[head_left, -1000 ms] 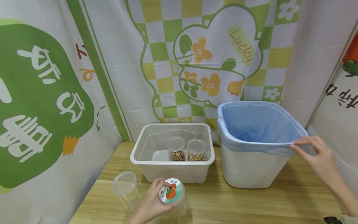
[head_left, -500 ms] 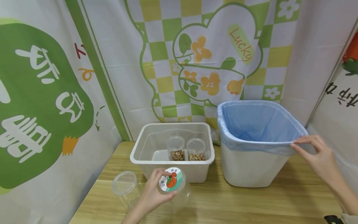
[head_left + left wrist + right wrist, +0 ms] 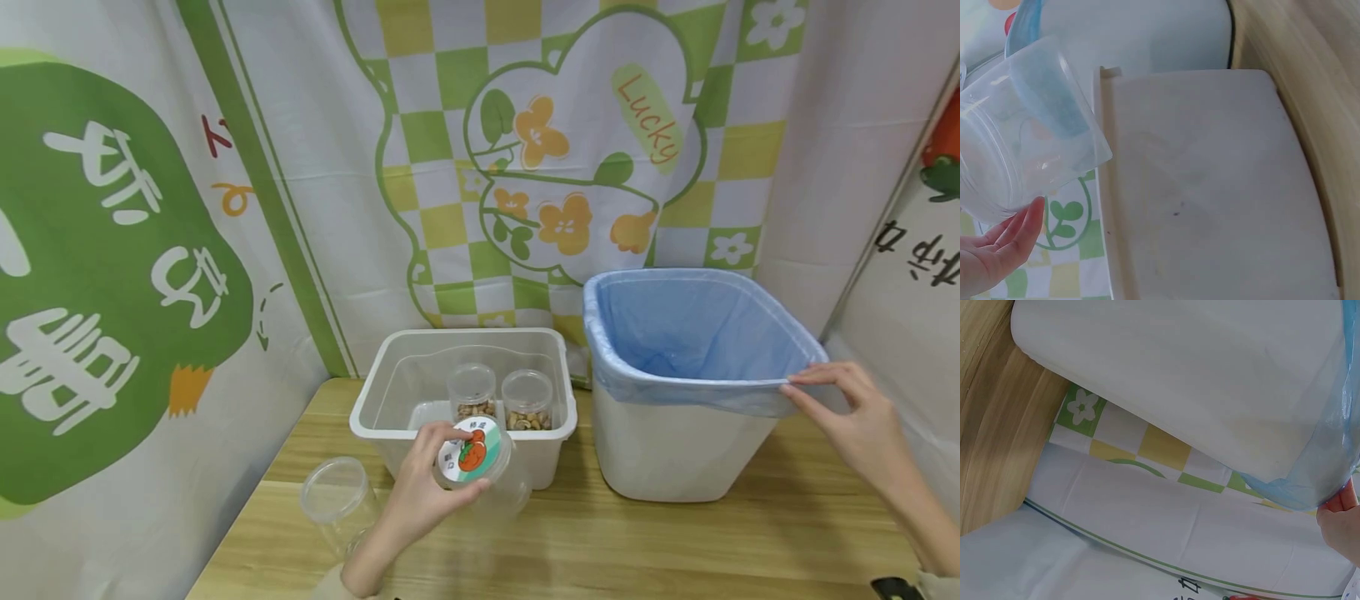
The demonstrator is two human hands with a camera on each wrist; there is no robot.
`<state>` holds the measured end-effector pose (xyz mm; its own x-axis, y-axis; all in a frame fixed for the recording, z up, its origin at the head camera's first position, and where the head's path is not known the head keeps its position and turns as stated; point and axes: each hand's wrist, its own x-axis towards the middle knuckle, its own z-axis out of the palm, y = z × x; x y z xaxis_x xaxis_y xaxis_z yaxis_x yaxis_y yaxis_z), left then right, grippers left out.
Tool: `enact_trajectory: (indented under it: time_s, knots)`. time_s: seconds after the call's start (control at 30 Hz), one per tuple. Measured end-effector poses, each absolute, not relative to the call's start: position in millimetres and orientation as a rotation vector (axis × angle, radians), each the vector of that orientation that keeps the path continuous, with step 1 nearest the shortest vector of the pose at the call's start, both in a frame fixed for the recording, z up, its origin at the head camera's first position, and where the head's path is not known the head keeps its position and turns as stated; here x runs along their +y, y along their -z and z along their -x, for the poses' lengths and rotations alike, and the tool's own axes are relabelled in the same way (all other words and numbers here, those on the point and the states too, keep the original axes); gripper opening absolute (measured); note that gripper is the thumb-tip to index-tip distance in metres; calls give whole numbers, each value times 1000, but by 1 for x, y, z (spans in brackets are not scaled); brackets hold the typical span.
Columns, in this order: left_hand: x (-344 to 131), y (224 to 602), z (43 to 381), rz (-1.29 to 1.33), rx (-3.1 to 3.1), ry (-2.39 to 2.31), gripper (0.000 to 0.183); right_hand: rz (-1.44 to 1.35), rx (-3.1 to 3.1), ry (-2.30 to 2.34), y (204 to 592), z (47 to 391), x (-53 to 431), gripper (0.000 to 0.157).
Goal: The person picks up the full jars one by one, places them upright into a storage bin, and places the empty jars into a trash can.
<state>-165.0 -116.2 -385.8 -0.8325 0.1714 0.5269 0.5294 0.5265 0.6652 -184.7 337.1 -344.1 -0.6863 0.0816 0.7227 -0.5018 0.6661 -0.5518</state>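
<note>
My left hand (image 3: 420, 487) grips a clear plastic jar (image 3: 512, 492) round its lid, which carries a white and green label (image 3: 472, 452) with an orange-red fruit picture. Tilted in front of the white tub (image 3: 461, 340), the jar looks empty through its wall, also in the left wrist view, where the jar (image 3: 1047, 119) is near the tub's side (image 3: 1210, 181). On the right, my right hand (image 3: 862, 417) pinches the blue bin liner (image 3: 697, 396) at the front right corner of the white bin's (image 3: 667, 454) rim. The liner's inside hangs open.
Two clear jars, one with nuts (image 3: 472, 383) and another beside it (image 3: 527, 392), stand inside the tub. A further clear jar (image 3: 337, 496) stands on the wooden table (image 3: 600, 550) at left. Printed cloth (image 3: 450, 150) hangs behind the tub and bin.
My left hand has raised the jar from near the table and moved it slightly right, up to the tub's front rim. The right hand stays at the liner.
</note>
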Motion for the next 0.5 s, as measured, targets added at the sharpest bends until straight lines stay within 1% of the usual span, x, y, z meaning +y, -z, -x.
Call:
enact_trajectory:
  time_s: [0.5]
  knots:
    - [-100, 350, 183, 619, -2364, 1352, 45, -289, -2150, -1004, 343, 183, 337, 18]
